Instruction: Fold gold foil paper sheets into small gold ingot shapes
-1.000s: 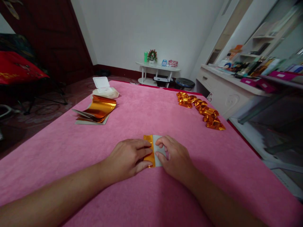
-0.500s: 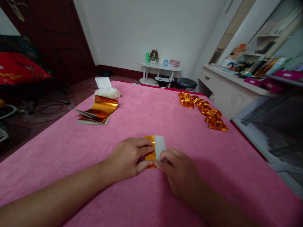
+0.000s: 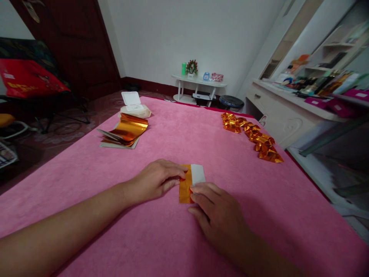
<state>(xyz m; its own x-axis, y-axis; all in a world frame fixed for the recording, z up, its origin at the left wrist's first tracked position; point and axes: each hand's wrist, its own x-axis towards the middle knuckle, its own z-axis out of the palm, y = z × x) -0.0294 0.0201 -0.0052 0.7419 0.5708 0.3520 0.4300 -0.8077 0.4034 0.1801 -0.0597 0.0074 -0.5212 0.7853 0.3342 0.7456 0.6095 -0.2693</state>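
A small folded sheet, gold foil on one side and white on the other (image 3: 190,181), lies flat on the pink cloth (image 3: 173,142) in front of me. My left hand (image 3: 155,180) rests palm down at its left edge, fingertips pressing the gold part. My right hand (image 3: 216,215) lies just below and to the right, its fingertips on the sheet's near edge where gold meets white. Both hands have their fingers stretched flat; neither one lifts the sheet.
A stack of gold foil sheets (image 3: 123,132) lies at the far left, with an open white box (image 3: 134,105) behind it. A row of several folded gold pieces (image 3: 253,136) runs along the right side. A white dresser (image 3: 288,111) stands off the right edge.
My right hand has slid back toward me along the sheet, uncovering more of the white part. My left hand has shifted slightly left, showing more gold.
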